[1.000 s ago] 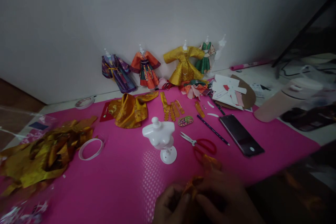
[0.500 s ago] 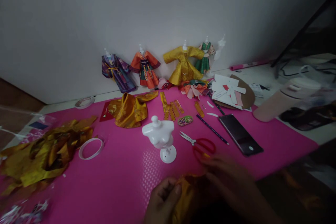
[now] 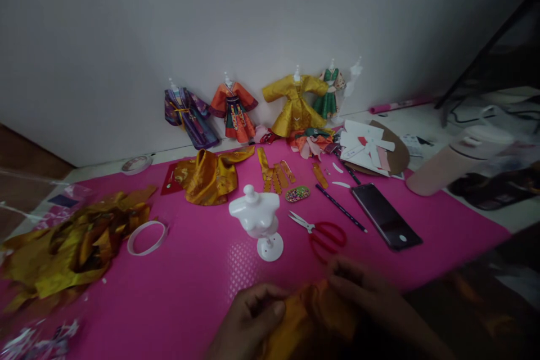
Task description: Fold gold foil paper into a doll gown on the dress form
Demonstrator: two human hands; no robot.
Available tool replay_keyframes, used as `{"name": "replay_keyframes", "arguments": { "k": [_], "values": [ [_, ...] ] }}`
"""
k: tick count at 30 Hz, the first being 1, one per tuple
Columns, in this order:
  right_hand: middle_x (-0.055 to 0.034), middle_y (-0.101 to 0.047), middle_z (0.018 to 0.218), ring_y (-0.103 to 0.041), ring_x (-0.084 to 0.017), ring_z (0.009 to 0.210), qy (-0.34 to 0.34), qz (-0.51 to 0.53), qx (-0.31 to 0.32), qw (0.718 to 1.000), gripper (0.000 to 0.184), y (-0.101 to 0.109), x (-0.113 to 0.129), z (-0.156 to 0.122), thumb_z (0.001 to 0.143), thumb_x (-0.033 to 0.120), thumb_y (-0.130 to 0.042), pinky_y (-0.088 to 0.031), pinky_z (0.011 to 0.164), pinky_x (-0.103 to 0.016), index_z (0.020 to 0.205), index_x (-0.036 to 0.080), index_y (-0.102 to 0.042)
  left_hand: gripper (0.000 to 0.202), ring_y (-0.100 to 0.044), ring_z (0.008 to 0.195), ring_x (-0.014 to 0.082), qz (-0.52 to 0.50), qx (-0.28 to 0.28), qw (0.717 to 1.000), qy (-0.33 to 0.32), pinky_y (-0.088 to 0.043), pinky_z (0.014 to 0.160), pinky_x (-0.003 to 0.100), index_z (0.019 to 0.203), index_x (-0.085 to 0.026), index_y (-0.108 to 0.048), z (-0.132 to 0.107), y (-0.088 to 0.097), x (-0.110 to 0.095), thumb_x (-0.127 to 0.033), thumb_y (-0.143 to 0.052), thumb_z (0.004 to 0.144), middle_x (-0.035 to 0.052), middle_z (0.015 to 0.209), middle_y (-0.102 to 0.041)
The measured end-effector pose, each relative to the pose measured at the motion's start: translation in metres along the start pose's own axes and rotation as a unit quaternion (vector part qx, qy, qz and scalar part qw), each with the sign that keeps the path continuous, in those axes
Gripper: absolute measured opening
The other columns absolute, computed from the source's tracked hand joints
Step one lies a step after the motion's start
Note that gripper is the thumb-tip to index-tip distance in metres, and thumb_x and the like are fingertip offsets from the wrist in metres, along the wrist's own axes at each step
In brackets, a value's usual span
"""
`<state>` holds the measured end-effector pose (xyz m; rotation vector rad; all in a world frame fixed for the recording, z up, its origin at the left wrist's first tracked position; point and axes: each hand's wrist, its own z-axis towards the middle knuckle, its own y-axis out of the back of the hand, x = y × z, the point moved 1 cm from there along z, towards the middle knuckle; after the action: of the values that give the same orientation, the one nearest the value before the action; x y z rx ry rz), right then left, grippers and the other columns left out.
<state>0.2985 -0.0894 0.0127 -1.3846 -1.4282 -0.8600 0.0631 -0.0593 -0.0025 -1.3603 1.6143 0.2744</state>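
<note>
At the front edge of the pink mat, a piece of golden satin fabric (image 3: pixel 314 320) stretches between my two hands. My left hand (image 3: pixel 255 318) pinches its left side with thumb and fingers. On the other side, my right hand (image 3: pixel 365 289) grips the upper right edge; its lower part is in dark shadow. Just beyond the cloth stands a small white mannequin bust (image 3: pixel 258 216) on a round base. Red-handled scissors (image 3: pixel 318 230) lie with blades partly apart, close to my right hand.
Doll dresses, among them a yellow robe (image 3: pixel 296 98), lean on the wall. A phone (image 3: pixel 386 216), a dark pencil (image 3: pixel 341 208) and a pink bottle (image 3: pixel 459 157) lie right. Golden scraps (image 3: pixel 76 247) and a tape roll (image 3: pixel 147 238) sit left. A sewn golden garment (image 3: pixel 211 177) lies behind the bust.
My right hand has come off the scissors' handle area and now holds the fabric's right edge. The cloth is spread wider, and my left hand has shifted slightly left.
</note>
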Motion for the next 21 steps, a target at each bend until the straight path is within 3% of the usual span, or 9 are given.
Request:
{"name": "replay_keyframes", "arguments": {
  "k": [5, 9, 12, 15, 17, 21],
  "values": [
    [0.0061, -0.056, 0.066, -0.052, -0.009, 0.056, -0.062, 0.213, 0.006, 0.975, 0.024, -0.008, -0.017, 0.006, 0.079, 0.039, -0.075, -0.037, 0.055, -0.019, 0.080, 0.021, -0.060, 0.027, -0.065, 0.078, 0.0189, 0.141, -0.009, 0.989, -0.037, -0.046, 0.072, 0.028, 0.095, -0.018, -0.074, 0.001, 0.010, -0.014, -0.040, -0.074, 0.079, 0.0052, 0.087, -0.073],
    [0.0062, -0.055, 0.063, -0.053, -0.009, 0.056, -0.106, 0.275, 0.018, 0.955, 0.028, -0.016, -0.026, 0.013, 0.073, 0.037, -0.082, -0.037, 0.055, -0.019, 0.076, 0.019, -0.060, 0.024, -0.062, 0.074, 0.0193, 0.268, -0.044, 0.960, -0.060, -0.046, 0.067, 0.029, 0.092, -0.017, -0.073, 0.007, 0.018, -0.021, -0.036, -0.070, 0.078, 0.0046, 0.082, -0.071],
    [0.0058, -0.056, 0.065, -0.052, -0.010, 0.057, -0.096, 0.232, 0.002, 0.968, 0.033, -0.018, -0.030, 0.018, 0.072, 0.045, -0.082, -0.036, 0.056, -0.020, 0.077, 0.020, -0.060, 0.021, -0.064, 0.076, 0.0207, 0.351, -0.073, 0.928, -0.097, -0.049, 0.070, 0.031, 0.096, -0.020, -0.072, 0.009, 0.023, -0.022, -0.035, -0.063, 0.084, 0.0048, 0.084, -0.071],
    [0.0049, -0.056, 0.066, -0.050, -0.011, 0.058, -0.079, 0.146, -0.021, 0.986, 0.041, -0.020, -0.031, 0.020, 0.071, 0.056, -0.079, -0.036, 0.056, -0.022, 0.076, 0.021, -0.059, 0.018, -0.066, 0.093, 0.0234, 0.425, -0.111, 0.878, -0.188, -0.050, 0.083, 0.036, 0.100, -0.024, -0.071, 0.003, 0.022, -0.021, -0.033, -0.060, 0.089, 0.0066, 0.099, -0.072],
    [0.0041, -0.055, 0.067, -0.050, -0.013, 0.059, -0.073, 0.109, -0.018, 0.991, 0.045, -0.021, -0.030, 0.019, 0.071, 0.061, -0.077, -0.036, 0.056, -0.024, 0.075, 0.021, -0.057, 0.015, -0.065, 0.092, 0.0222, 0.448, -0.150, 0.850, -0.233, -0.051, 0.082, 0.034, 0.093, -0.025, -0.072, -0.004, 0.016, -0.018, -0.032, -0.059, 0.091, 0.0055, 0.097, -0.071],
    [0.0030, -0.055, 0.070, -0.051, -0.014, 0.063, -0.062, 0.051, -0.013, 0.997, 0.043, -0.024, -0.026, 0.013, 0.077, 0.061, -0.070, -0.038, 0.058, -0.025, 0.077, 0.020, -0.056, 0.021, -0.065, 0.075, 0.0185, 0.421, -0.119, 0.877, -0.199, -0.051, 0.069, 0.028, 0.076, -0.023, -0.070, -0.013, -0.005, -0.011, -0.031, -0.058, 0.090, 0.0030, 0.080, -0.069]
  ]
}}
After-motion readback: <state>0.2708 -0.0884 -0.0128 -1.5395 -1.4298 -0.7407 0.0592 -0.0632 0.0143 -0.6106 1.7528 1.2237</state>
